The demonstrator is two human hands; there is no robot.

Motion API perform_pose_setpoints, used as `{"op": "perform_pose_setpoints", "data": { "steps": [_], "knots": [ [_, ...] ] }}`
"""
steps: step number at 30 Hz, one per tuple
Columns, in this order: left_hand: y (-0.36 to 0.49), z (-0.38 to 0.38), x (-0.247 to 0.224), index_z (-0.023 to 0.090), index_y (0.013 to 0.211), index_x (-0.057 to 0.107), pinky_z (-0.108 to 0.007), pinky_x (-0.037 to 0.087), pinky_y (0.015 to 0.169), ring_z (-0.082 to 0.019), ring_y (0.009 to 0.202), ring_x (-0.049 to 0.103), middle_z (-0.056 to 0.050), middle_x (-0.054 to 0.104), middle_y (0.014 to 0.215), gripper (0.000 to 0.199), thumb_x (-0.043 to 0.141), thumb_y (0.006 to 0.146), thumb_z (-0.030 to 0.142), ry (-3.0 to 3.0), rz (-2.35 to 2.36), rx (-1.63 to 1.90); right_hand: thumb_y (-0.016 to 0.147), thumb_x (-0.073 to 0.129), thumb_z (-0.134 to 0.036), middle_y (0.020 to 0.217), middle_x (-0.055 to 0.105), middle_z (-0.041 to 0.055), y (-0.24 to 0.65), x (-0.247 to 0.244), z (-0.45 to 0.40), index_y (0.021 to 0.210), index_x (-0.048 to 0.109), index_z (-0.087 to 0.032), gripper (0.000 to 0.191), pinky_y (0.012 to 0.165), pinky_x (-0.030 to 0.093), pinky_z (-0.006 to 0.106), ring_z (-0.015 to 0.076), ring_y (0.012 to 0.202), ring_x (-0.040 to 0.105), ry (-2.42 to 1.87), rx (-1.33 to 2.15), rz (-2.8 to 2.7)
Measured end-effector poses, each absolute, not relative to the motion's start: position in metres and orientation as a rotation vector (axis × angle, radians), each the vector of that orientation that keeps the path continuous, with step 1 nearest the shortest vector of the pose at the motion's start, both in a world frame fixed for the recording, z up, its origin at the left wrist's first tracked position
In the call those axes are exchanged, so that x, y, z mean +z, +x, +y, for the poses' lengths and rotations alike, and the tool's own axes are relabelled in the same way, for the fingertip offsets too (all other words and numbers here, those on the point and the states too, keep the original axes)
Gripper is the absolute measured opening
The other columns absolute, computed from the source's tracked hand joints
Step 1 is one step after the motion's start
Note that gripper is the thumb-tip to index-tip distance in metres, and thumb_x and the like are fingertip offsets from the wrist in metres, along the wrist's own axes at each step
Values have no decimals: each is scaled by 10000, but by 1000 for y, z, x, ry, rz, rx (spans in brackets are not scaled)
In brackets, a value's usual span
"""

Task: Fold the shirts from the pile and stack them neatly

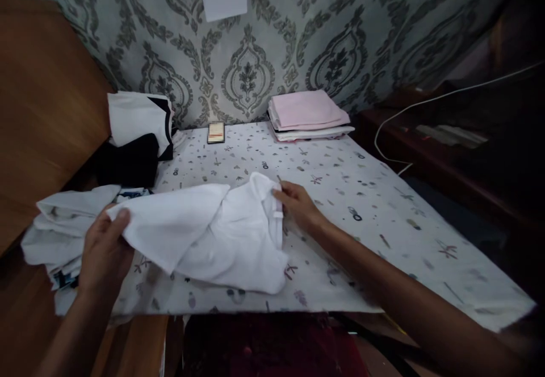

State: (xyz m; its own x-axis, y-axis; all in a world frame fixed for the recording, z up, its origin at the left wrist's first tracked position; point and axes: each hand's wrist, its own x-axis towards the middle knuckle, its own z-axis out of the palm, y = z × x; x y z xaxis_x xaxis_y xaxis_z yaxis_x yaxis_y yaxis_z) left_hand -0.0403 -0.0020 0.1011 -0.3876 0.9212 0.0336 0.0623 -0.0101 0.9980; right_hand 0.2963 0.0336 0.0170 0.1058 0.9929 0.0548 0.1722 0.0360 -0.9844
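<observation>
Left hand (103, 251): pinches white cloth (238, 235)
Right hand (300, 204): pinches its opposite edge
Cloth: apparently mid-fold, between hands
Next move: likely wants smoothing

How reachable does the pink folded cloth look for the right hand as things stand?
Probably yes: only patterned cover shows between the right hand and the pink folded cloth, though that hand is holding the white garment.

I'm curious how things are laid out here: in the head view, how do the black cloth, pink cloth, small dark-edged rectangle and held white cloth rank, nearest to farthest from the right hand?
From the right hand:
1. Held white cloth: touching it.
2. Pink cloth: ahead.
3. Small dark-edged rectangle: ahead, to the left.
4. Black cloth: well to the left.
</observation>
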Motion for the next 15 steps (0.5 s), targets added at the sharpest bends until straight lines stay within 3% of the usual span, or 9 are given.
{"op": "perform_pose_setpoints", "data": {
  "steps": [3, 6, 8, 11, 15],
  "knots": [
    [-45, -11, 105, 275, 777, 597, -213, 507, 506, -136, 605, 569, 59, 614, 665, 175, 743, 701, 334, 1052, 1462, 1577, 684, 679, -456, 628, 454, -48, 322, 27, 48, 702, 500, -220, 297, 528, 381, 254, 117, 563, 431, -1273, 1079, -970],
    [-63, -16, 83, 258, 730, 546, -258, 419, 411, -155, 449, 503, 44, 558, 509, 225, 700, 722, 422, 1236, 1514, 1155, 678, 678, -473, 690, 512, -15, 353, 28, 53, 744, 519, -226, 302, 584, 459, 292, 157, 635, 519, -1338, 914, -879],
    [-74, -18, 63, 247, 781, 551, -268, 413, 430, -165, 439, 510, 39, 566, 501, 272, 678, 731, 482, 1408, 1611, 893, 731, 642, -496, 867, 594, 49, 366, 23, 43, 864, 570, -220, 315, 690, 514, 361, 218, 811, 593, -1479, 654, -993],
    [-74, -20, 46, 244, 922, 595, -280, 457, 516, -173, 532, 568, 14, 641, 651, 326, 628, 767, 529, 1744, 1759, 799, 848, 581, -484, 1267, 553, 155, 365, 11, 8, 1116, 599, -211, 383, 877, 513, 471, 309, 1167, 544, -1603, 240, -1444],
    [-40, -22, 46, 273, 1005, 658, -322, 523, 636, -223, 740, 654, -46, 704, 909, 307, 570, 839, 515, 2126, 1593, 668, 895, 591, -440, 1335, 536, 165, 343, 0, -47, 1122, 628, -227, 314, 907, 517, 516, 329, 1197, 544, -1543, 105, -2034]
  ]
}}
